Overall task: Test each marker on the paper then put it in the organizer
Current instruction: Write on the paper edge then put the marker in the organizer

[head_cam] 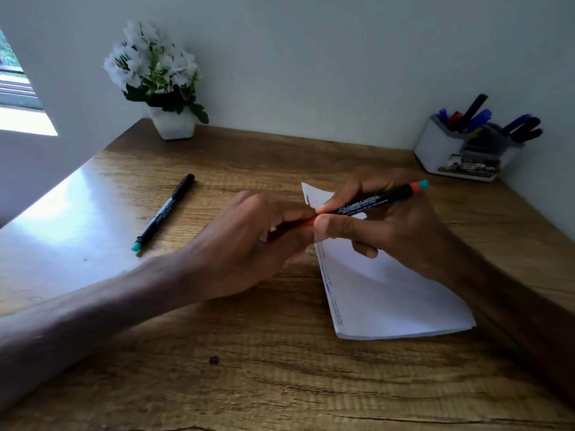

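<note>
My right hand (pixel 392 225) grips a black marker (pixel 378 199) with an orange band and teal end, held above the white paper (pixel 385 293). My left hand (pixel 249 241) pinches the marker's red cap end, which is mostly hidden by my fingers, where the two hands meet. The paper lies on the wooden desk (pixel 249 368) and has small pen marks along its left edge. A second black marker (pixel 165 211) with a teal end lies capped on the desk to the left. The white organizer (pixel 441 150) stands at the back right with several pens in it.
A white pot of white flowers (pixel 171 119) stands at the back left against the wall. A window (pixel 15 88) lights the desk's left side. Walls close in the desk at the back and right.
</note>
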Available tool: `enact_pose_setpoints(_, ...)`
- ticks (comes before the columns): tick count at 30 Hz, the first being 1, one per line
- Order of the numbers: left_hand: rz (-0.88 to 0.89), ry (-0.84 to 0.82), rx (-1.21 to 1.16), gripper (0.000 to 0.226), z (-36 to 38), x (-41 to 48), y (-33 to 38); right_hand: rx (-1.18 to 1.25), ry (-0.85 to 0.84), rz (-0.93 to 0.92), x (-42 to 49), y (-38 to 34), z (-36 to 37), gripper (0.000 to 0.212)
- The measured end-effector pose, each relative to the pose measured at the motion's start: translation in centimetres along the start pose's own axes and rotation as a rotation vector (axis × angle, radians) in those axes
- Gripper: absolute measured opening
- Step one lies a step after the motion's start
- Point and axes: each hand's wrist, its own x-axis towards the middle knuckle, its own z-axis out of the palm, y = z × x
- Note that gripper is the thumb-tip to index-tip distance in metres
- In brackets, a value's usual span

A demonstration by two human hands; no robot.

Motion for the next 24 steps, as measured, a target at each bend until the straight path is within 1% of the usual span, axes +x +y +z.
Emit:
enact_pose_setpoints(2, -0.031, -0.035, -0.056, 0.035, -0.2, 0.1, 0.1, 0.014, -0.022, -0.001, 0.2, -0.2, 0.0, 0.017)
enact_pose_setpoints(5, -0.030, -0.090, -0.171, 0.036, -0.6, 0.3, 0.2, 0.049, -0.066, 0.003, 0.3, -0.8, -0.3, 0.016)
enact_pose_setpoints(8, -0.008, -0.130, -0.264, 0.037, -0.9, 1.2, 0.2, 0.045, -0.034, 0.074, 0.4, -1.0, -1.2, 0.022)
enact_pose_setpoints(10, -0.028, -0.132, -0.244, 0.039, -1.0, 2.3, -0.1, -0.005, 0.000, 0.105, 0.4, -1.0, -2.0, 0.026)
enact_pose_setpoints(12, -0.049, -0.101, -0.166, 0.040, -1.3, 3.5, -0.4, -0.034, 0.072, 0.132, 0.5, -0.8, -3.3, 0.032)
enact_pose_setpoints(14, -0.055, -0.045, -0.050, 0.030, -1.5, 4.9, -0.7, -0.036, 0.241, 0.132, 0.5, -0.6, -5.1, 0.037)
enact_pose_setpoints(15, -0.063, -0.012, -0.011, 0.023, -1.6, 5.6, -0.7, -0.117, 0.334, 0.117, 0.4, -0.6, -6.2, 0.039)
enact_pose_setpoints(16, -0.068, 0.014, 0.016, 0.019, -1.6, 6.4, -0.4, -0.269, 0.390, 0.088, 0.1, -0.5, -7.4, 0.041)
enact_pose_setpoints(17, -0.062, 0.026, 0.040, 0.017, -1.6, 7.2, -0.1, -0.449, 0.379, 0.036, 0.1, -0.4, -8.2, 0.041)
enact_pose_setpoints(19, -0.031, 0.032, 0.119, 0.023, -1.0, 9.3, 0.7, -0.748, 0.266, -0.127, 0.2, -0.1, -8.8, 0.038)
enact_pose_setpoints(21, 0.001, 0.073, 0.184, 0.031, -0.2, 11.3, 1.8, -0.894, 0.229, -0.361, 1.1, 0.6, -8.3, 0.026)
enact_pose_setpoints(22, 0.012, 0.103, 0.187, 0.031, 0.1, 12.1, 2.3, -0.944, 0.273, -0.469, 1.5, 1.0, -8.3, 0.022)
enact_pose_setpoints(23, 0.022, 0.132, 0.174, 0.030, 0.4, 12.9, 2.8, -0.982, 0.343, -0.540, 1.7, 1.2, -8.7, 0.026)
enact_pose_setpoints(24, 0.027, 0.159, 0.145, 0.028, 0.7, 13.5, 3.2, -1.006, 0.386, -0.524, 1.7, 1.4, -9.5, 0.029)
